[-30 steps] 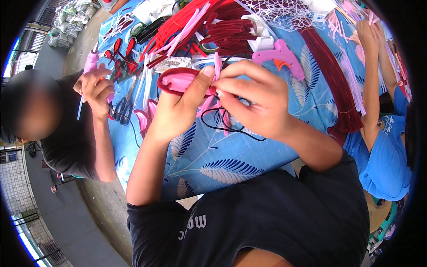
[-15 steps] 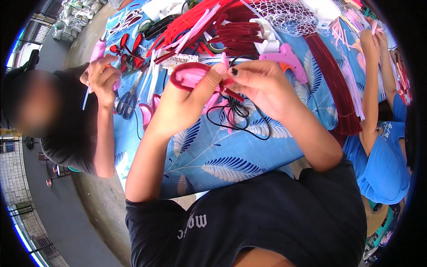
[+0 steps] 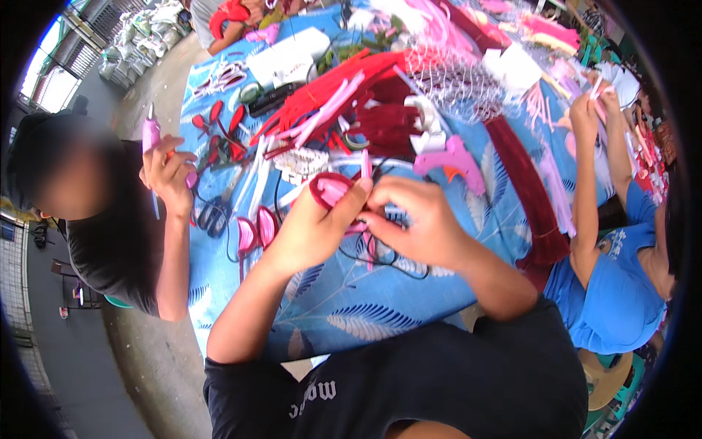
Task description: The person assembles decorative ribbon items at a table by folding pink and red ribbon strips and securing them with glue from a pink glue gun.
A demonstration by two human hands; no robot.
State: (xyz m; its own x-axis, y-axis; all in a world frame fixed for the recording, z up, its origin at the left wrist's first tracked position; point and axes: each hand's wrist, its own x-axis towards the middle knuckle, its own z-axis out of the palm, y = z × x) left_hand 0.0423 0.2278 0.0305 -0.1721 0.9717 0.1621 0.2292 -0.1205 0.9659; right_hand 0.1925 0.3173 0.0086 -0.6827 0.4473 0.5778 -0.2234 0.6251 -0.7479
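2 hands meet above the desk (image 3: 409, 301), with the red-and-pink loop (image 3: 330, 192) between them. The left hand (image 3: 311, 230) is closed on the loop near its base, thumb on the near side, and the loop opens just left of that thumb's tip. The right hand (image 3: 420, 223) has its fingers bent in close beside the same thumb; whether they pinch the loop's end or only touch it, I cannot tell.

The latest change is in the right fingers. In the view 0.5 s ago they were spread, with a dark red tail showing below them; now they have drawn in and that tail is hidden, which puts the work back at the base of the loop. The loop also looks narrower than it did, and the view has shifted so that more of the far desk shows.

Just beyond the left thumb's tip, a pink strip (image 3: 365, 164) stands up. Left of the left fingers, 2 pink pieces (image 3: 247, 234) with dark red rims lie near the wrist. Beyond the right fingers, apart from them, is a pink glue gun (image 3: 455, 162).
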